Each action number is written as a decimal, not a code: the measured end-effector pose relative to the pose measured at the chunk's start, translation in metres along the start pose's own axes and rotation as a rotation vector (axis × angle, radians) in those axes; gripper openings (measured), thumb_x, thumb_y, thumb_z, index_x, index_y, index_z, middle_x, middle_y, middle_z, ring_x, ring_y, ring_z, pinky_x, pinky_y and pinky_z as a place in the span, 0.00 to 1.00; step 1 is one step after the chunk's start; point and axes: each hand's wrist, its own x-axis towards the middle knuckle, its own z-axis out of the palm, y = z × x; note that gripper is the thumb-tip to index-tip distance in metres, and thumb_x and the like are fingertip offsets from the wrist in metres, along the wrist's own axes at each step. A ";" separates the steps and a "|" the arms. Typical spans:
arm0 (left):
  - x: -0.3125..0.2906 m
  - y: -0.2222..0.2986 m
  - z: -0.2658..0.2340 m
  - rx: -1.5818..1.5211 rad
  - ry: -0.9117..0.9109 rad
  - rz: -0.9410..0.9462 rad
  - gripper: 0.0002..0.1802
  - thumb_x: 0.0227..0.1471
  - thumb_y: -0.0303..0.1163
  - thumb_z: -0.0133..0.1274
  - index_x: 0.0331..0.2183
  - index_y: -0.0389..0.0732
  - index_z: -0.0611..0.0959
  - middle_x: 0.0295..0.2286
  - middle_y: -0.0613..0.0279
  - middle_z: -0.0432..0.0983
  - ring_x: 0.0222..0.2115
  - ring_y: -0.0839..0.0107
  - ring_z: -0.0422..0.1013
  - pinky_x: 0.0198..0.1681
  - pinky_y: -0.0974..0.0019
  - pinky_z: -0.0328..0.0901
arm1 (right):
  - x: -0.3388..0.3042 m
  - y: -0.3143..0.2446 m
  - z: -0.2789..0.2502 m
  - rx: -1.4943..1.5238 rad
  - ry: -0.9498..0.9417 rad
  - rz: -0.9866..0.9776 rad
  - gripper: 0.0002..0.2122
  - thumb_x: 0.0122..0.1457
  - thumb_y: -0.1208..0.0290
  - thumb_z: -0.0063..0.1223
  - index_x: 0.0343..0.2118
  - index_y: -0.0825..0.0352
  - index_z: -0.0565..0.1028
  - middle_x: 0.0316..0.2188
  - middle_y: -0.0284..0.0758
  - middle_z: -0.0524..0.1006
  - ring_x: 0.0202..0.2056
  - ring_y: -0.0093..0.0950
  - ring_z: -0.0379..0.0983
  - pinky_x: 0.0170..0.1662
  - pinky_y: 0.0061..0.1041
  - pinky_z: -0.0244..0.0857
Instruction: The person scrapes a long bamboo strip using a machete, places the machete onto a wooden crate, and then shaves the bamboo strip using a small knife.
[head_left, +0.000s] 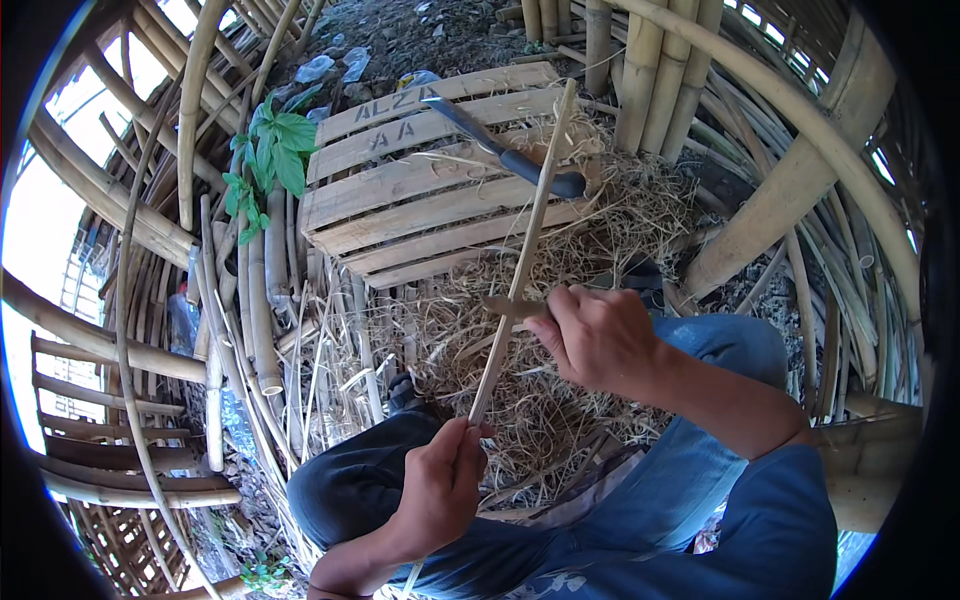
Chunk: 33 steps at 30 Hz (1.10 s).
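Observation:
My left hand (443,483) grips the near end of a long thin bamboo strip (528,245) that runs up and away toward a wooden pallet. My right hand (597,335) holds a small knife (508,306) whose blade lies across the strip about midway along it. Both hands work above my lap, with my knees in dark blue trousers below. A heap of pale bamboo shavings (560,410) lies under the strip.
A wooden pallet (420,190) lies ahead with a large blue-handled blade (505,150) resting on it. Thick bamboo poles (650,70) stand behind, loose canes (250,300) lie at left by a leafy plant (275,150). Curved bamboo framing surrounds me.

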 end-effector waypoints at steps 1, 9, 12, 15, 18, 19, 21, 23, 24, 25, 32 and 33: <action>0.000 -0.001 0.000 -0.009 0.009 0.015 0.08 0.58 0.25 0.40 0.33 0.32 0.74 0.12 0.67 0.62 0.13 0.84 0.56 0.15 0.75 0.53 | 0.001 0.004 0.001 -0.030 0.007 0.011 0.12 0.58 0.65 0.46 0.21 0.68 0.66 0.12 0.38 0.69 0.13 0.34 0.69 0.14 0.30 0.61; -0.004 0.002 -0.003 0.053 0.030 0.038 0.07 0.57 0.23 0.41 0.33 0.32 0.74 0.12 0.67 0.62 0.12 0.84 0.58 0.15 0.74 0.53 | 0.013 0.022 -0.001 -0.107 -0.103 0.151 0.13 0.59 0.64 0.44 0.22 0.68 0.67 0.12 0.38 0.69 0.12 0.33 0.68 0.13 0.28 0.60; -0.005 0.002 -0.004 0.053 0.028 0.056 0.06 0.56 0.23 0.41 0.32 0.32 0.73 0.12 0.66 0.62 0.12 0.83 0.58 0.15 0.74 0.53 | 0.017 0.036 0.001 -0.206 0.158 -0.018 0.18 0.62 0.59 0.39 0.20 0.66 0.69 0.05 0.34 0.67 0.07 0.27 0.66 0.08 0.26 0.57; -0.006 -0.002 -0.005 0.051 0.014 0.069 0.06 0.56 0.23 0.42 0.32 0.32 0.73 0.11 0.66 0.62 0.12 0.83 0.57 0.14 0.74 0.53 | 0.023 0.045 0.000 -0.187 0.007 0.135 0.18 0.62 0.59 0.38 0.21 0.67 0.69 0.06 0.33 0.67 0.08 0.27 0.66 0.08 0.27 0.57; -0.008 -0.002 -0.005 0.061 0.022 0.069 0.05 0.56 0.22 0.42 0.32 0.32 0.73 0.11 0.66 0.61 0.12 0.83 0.57 0.14 0.74 0.52 | 0.025 0.054 -0.001 -0.288 0.172 0.043 0.17 0.62 0.59 0.38 0.22 0.67 0.69 0.06 0.33 0.68 0.08 0.27 0.67 0.09 0.27 0.59; -0.008 -0.005 -0.004 0.061 0.025 0.069 0.05 0.56 0.22 0.42 0.32 0.32 0.73 0.11 0.66 0.61 0.12 0.83 0.56 0.14 0.74 0.52 | 0.026 0.053 -0.005 -0.286 0.139 0.069 0.16 0.61 0.62 0.40 0.23 0.68 0.69 0.08 0.35 0.68 0.09 0.30 0.67 0.11 0.29 0.59; -0.008 -0.005 -0.005 0.064 0.023 0.069 0.05 0.56 0.22 0.42 0.32 0.32 0.73 0.11 0.66 0.61 0.12 0.83 0.56 0.14 0.73 0.52 | 0.027 0.054 -0.007 -0.282 0.106 0.101 0.14 0.60 0.64 0.42 0.24 0.69 0.69 0.10 0.37 0.69 0.10 0.32 0.67 0.13 0.31 0.60; -0.008 -0.001 -0.005 0.080 0.043 0.074 0.04 0.55 0.21 0.43 0.32 0.32 0.73 0.12 0.63 0.62 0.12 0.81 0.58 0.15 0.73 0.53 | 0.029 0.059 -0.009 -0.334 0.083 0.108 0.16 0.62 0.62 0.39 0.23 0.70 0.69 0.12 0.39 0.71 0.13 0.36 0.69 0.16 0.32 0.63; -0.011 -0.001 -0.005 0.084 0.044 0.075 0.04 0.55 0.21 0.43 0.32 0.32 0.73 0.12 0.63 0.62 0.12 0.81 0.58 0.15 0.73 0.53 | 0.033 0.065 -0.012 -0.332 0.086 0.109 0.16 0.62 0.62 0.39 0.23 0.70 0.69 0.12 0.39 0.71 0.13 0.36 0.69 0.16 0.32 0.63; -0.015 -0.001 -0.004 0.097 -0.005 0.052 0.04 0.54 0.20 0.43 0.32 0.32 0.73 0.12 0.62 0.63 0.13 0.80 0.59 0.15 0.72 0.54 | 0.038 0.076 -0.018 -0.278 0.076 0.367 0.19 0.62 0.60 0.36 0.23 0.70 0.69 0.13 0.41 0.72 0.15 0.39 0.70 0.19 0.34 0.65; -0.013 -0.021 -0.009 -0.200 0.049 -0.089 0.09 0.58 0.24 0.39 0.32 0.32 0.74 0.14 0.69 0.61 0.15 0.84 0.56 0.16 0.75 0.53 | 0.023 0.139 -0.065 -0.329 0.379 0.648 0.25 0.64 0.55 0.28 0.23 0.70 0.72 0.14 0.44 0.72 0.22 0.41 0.74 0.26 0.38 0.67; -0.010 -0.018 -0.011 -0.258 0.024 -0.147 0.13 0.61 0.28 0.36 0.33 0.32 0.74 0.15 0.70 0.63 0.15 0.86 0.54 0.16 0.77 0.51 | 0.021 0.123 -0.058 -0.232 0.347 0.604 0.25 0.64 0.55 0.28 0.23 0.69 0.72 0.13 0.43 0.71 0.20 0.41 0.73 0.25 0.38 0.66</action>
